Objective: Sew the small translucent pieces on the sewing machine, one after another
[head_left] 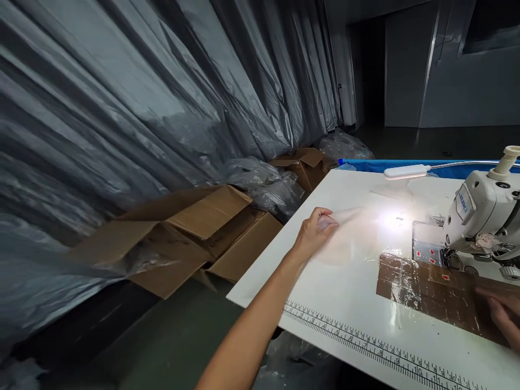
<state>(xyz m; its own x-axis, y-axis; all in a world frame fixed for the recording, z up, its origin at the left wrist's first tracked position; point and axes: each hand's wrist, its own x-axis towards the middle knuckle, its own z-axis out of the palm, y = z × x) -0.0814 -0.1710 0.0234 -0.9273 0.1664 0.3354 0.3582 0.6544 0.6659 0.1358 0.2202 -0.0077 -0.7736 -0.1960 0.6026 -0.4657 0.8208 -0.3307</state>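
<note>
Left forearm (252, 330) nearest the lens, bottom centre of frame; left hand (313, 234) right of centre over white tabletop (268, 287), thumb and fingertips brought together, apparently pinching thin translucent material (325, 222), with faint extent rightward into glare; right hand (506, 317) cut by lower right edge, fingers over brown tape (422, 284); grip on anything there: cannot tell. Judged risks: snagging, if dragged across wrinkled tape; misalignment, from sheer edges lost under lamp (406, 172), upper right; slipping toward cardboard box (211, 216), left of centre, if released near the table edge; finger injury, if strayed beneath sewing machine (479, 216), far right.
</note>
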